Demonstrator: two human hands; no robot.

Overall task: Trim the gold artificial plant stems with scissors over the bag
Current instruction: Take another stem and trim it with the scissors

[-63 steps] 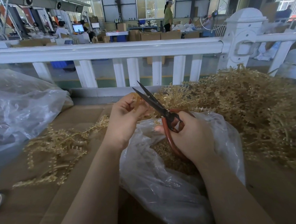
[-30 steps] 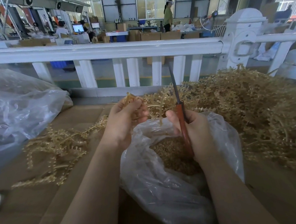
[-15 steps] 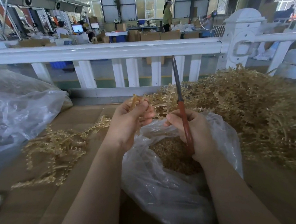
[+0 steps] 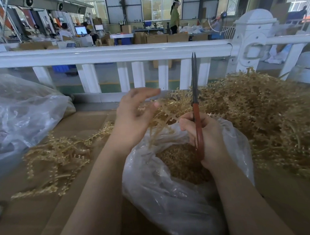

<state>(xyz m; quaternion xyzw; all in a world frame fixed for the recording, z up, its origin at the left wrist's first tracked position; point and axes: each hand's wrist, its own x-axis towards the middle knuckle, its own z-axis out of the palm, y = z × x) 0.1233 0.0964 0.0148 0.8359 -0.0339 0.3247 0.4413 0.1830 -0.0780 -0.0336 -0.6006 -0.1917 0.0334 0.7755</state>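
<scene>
Two bare hands are seen over the clear, crumpled plastic bag [image 4: 175,204] at the lower centre of the frame, whose open mouth shows a bed of small gold trimmings [image 4: 179,161]. The red-handled, dark-bladed steel scissors [image 4: 195,103] are gripped by the right hand [image 4: 205,137] at centre right, its fingers curled round the handles. The blades are held upright, pressed together, and point at the white railing [image 4: 109,54] across the upper frame.

The left hand [image 4: 134,117], just left of centre, is shown with fingers loosely spread and slightly bent; nothing is pinched as far as can be told, though motion blur softens the fingertips. A branching gold plastic stem [image 4: 161,120] lies between the two hands, its lower end dipping toward the bag mouth; whether it is touched by either hand cannot be told.

The large heap of untrimmed gold artificial stems [image 4: 260,113] fills the right side of the frame, and a smaller scatter of gold sprigs [image 4: 58,157] lies on the brown cardboard surface [image 4: 29,218] at the left. A second clear plastic bag [image 4: 18,116] sits at the far left.

The step in hand is judged to be the pause between cuts, a fresh stem being taken up. The next move would call for the stem to be pinched firmly by the left hand, the blades tipped down and parted, and the cut made above the bag so that the offcuts drop inside.
</scene>
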